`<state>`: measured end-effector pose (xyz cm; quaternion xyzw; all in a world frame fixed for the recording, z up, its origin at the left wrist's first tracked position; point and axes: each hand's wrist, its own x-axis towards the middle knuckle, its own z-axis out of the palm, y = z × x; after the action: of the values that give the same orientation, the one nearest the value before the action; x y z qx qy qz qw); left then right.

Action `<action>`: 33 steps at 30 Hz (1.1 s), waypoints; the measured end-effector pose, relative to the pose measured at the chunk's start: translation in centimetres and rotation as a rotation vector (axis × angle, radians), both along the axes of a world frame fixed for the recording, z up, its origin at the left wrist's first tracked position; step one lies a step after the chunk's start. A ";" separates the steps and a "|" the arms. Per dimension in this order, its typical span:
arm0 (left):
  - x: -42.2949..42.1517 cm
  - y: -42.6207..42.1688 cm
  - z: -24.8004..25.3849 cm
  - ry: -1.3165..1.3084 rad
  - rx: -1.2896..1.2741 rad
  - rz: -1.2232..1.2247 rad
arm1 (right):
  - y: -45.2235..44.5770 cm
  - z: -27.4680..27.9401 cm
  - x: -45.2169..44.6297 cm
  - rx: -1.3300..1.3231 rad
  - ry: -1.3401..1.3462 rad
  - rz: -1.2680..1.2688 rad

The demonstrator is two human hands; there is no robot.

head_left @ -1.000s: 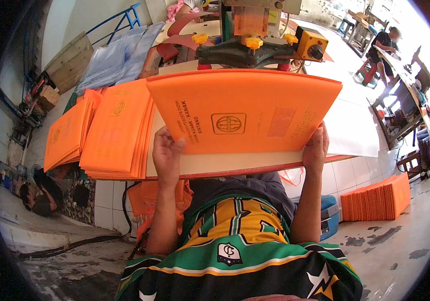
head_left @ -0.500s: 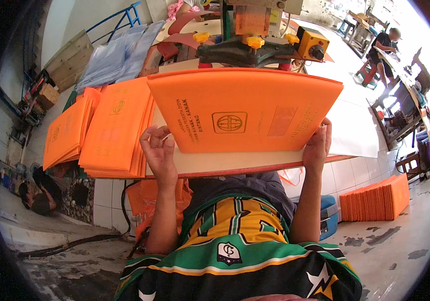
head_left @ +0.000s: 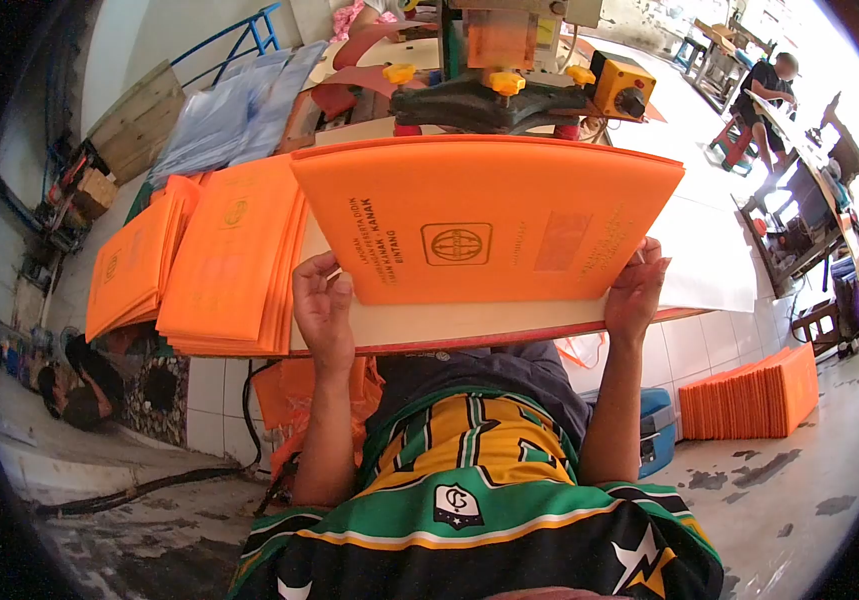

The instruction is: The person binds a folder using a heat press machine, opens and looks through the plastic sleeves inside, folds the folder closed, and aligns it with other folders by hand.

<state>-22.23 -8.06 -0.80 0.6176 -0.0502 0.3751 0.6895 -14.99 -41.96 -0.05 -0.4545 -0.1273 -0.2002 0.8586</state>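
Note:
Orange printed folders [head_left: 489,220] stand tilted on their lower edge on the table [head_left: 429,328], with dark lettering and a round emblem facing me. At their lower left corner is my left hand [head_left: 325,312], its thumb raised and its fingertips partly behind the edge. My right hand [head_left: 635,290] is at the lower right edge, palm turned up, fingers partly hidden behind the folders. Left of them lies a large stack of orange folders [head_left: 229,255], with a smaller fanned stack [head_left: 131,262] beside it.
A machine with yellow knobs [head_left: 504,95] and a yellow control box [head_left: 623,87] stands behind the folders. Clear plastic sheets [head_left: 234,115] lie at the back left. More orange folders [head_left: 749,395] stand on the floor at right. A person [head_left: 771,95] sits at the far right.
My left hand came away from the folders' corner, opened, then moved back against it. My right hand has shifted slightly at the right edge. The folders have hardly moved.

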 end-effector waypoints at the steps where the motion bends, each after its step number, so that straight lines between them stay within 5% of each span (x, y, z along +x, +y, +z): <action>1: 0.0 0.0 -0.1 -0.004 -0.004 0.000 | -0.1 -0.2 0.1 0.000 0.000 -0.002; 28: -0.2 1.0 -1.4 -0.082 -0.010 -0.016 | -1.2 -1.3 0.3 0.022 -0.095 0.052; 31: -0.4 1.0 -1.6 -0.076 -0.051 -0.030 | -0.2 -0.8 -0.2 0.147 0.026 -0.222; 33: -0.4 0.9 -1.4 -0.072 -0.082 -0.036 | -1.1 -1.2 0.1 -0.271 -0.181 -0.111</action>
<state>-22.61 -7.20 -2.19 0.5740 -0.0705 0.3863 0.7185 -14.88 -43.08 -1.27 -0.5526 -0.2049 -0.2685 0.7619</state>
